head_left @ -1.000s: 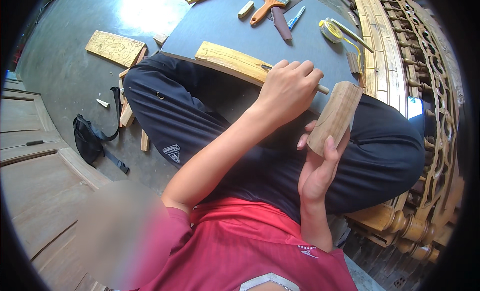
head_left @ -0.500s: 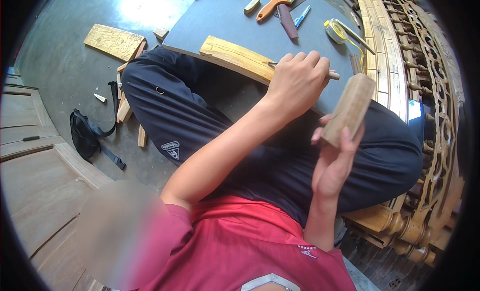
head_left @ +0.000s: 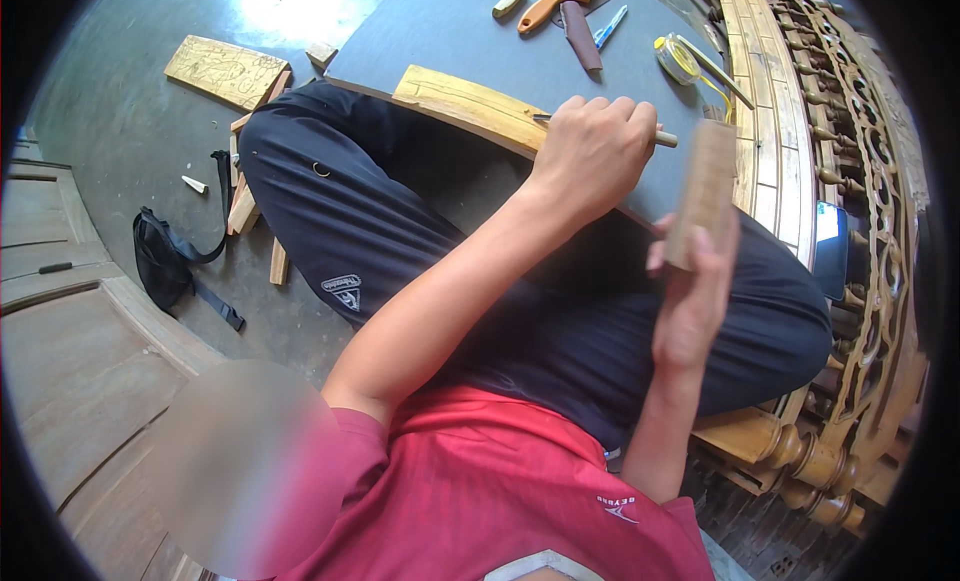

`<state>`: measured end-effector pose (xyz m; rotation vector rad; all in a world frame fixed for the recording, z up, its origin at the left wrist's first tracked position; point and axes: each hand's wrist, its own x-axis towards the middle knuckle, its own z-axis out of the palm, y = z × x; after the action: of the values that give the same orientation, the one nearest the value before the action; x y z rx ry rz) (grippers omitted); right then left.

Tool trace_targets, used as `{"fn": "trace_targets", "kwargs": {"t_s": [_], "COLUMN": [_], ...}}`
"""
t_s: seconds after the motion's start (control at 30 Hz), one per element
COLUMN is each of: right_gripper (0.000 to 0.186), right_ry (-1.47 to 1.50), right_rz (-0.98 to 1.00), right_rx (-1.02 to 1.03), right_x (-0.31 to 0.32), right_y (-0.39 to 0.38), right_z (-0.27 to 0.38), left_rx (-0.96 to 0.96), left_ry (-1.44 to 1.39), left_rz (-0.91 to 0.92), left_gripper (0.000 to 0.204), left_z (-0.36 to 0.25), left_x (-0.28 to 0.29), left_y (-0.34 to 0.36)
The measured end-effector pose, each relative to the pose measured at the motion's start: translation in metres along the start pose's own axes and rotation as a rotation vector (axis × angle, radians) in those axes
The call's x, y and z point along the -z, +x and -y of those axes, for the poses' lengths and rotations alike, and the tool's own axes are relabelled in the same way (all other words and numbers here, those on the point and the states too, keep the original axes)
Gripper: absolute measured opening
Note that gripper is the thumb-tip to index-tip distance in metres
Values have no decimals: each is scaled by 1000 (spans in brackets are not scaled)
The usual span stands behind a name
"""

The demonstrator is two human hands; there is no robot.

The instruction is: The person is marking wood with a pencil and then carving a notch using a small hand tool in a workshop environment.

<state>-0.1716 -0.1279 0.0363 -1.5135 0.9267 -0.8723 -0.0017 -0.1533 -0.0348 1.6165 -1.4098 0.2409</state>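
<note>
My left hand point(head_left: 598, 159) fisted round chisel point(head_left: 664, 138) on carved wood strip point(head_left: 470, 106); right hand point(head_left: 692, 301) gripping wooden block point(head_left: 704, 191), raised.

- The left hand point(head_left: 592, 153) hides most of the chisel point(head_left: 664, 138); its blade tip is not visible.
- The wooden block point(head_left: 704, 189) in the right hand point(head_left: 694, 299) is blurred.

Wooden mallet block point(head_left: 704, 191) raised, chisel point(head_left: 662, 138) (mostly hidden) on plank point(head_left: 470, 106)
</note>
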Motion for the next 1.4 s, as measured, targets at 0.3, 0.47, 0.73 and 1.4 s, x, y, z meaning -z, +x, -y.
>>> {"fn": "trace_targets", "kwargs": {"t_s": [0.3,0.47,0.73,1.4], "right_gripper": [58,51,54,41], "right_ry": [17,191,85,359], "right_rz": [-82,-150,26,-213], "right_rx": [127,183,-77,63], "right_x": [-22,1,2,-14], "right_y": [-7,-3,-3,15], "right_z": [-19,10,2,-10], "left_rx": [8,-2,-12,1], "left_ry": [17,0,12,47], "left_rz": [3,-21,-21,-53], "left_gripper": [17,18,18,19], "left_z": [0,3,7,11], "left_x": [3,6,10,14], "left_y": [-1,-1,-2,6]}}
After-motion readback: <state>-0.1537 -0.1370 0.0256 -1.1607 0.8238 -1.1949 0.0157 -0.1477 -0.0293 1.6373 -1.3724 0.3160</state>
